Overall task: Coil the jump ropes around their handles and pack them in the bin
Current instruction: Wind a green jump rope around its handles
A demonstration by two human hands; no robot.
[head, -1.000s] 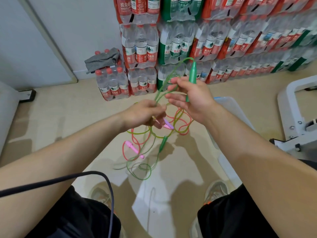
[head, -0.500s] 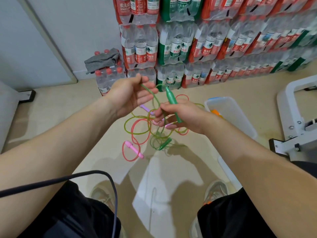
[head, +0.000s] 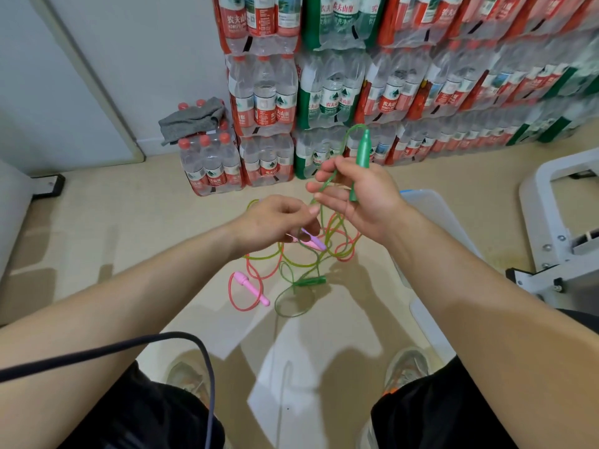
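Early going from where I watch: right hand (head: 366, 199) grips the green handle (head: 361, 157) upright, left hand (head: 275, 222) fingers curl, seemingly pinching the green rope (head: 276, 303), tangled with the pink rope (head: 230, 290) on the floor, bin (head: 431, 205) right, nothing coiled.

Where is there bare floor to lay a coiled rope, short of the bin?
Bare floor left of the rope tangle, up to the bottle packs, and between the tangle and the shoes. Crowded: the tangle itself, and right, where bin and white frame stand.
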